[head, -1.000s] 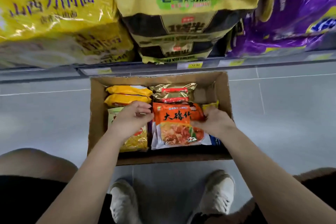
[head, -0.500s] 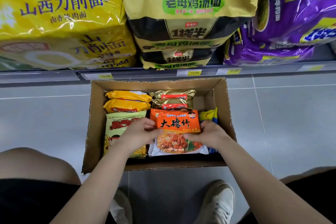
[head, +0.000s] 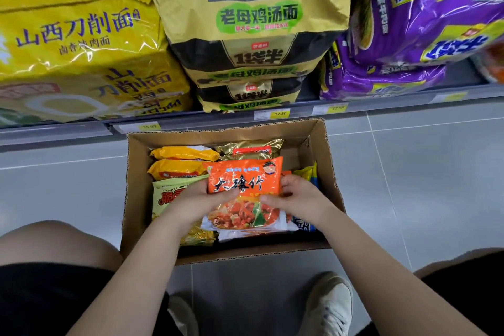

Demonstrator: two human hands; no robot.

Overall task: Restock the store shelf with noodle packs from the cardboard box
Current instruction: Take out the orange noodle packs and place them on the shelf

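Observation:
An open cardboard box (head: 331, 172) stands on the floor below the shelf. Both hands hold an orange noodle pack (head: 245, 180) raised above the box's contents. My left hand (head: 201, 202) grips its left edge with the thumb on top. My right hand (head: 297, 196) grips its right edge. In the box lie two yellow packs (head: 180, 161), a gold pack (head: 251, 147), a pale green pack (head: 169, 196), a blue-and-yellow pack (head: 309, 174), and more orange-and-white packs beneath the lifted one.
The shelf edge (head: 218, 120) with price tags runs above the box. On it sit large yellow bags (head: 81, 49), olive-and-black bags (head: 253, 35) and purple bags (head: 409, 35). Grey tiled floor surrounds the box. My knees and white shoes (head: 327, 305) are at the bottom.
Both hands closed on the top orange pack and lifted it up out of the stack, tilting its top edge toward the shelf. The view rose slightly toward the shelf.

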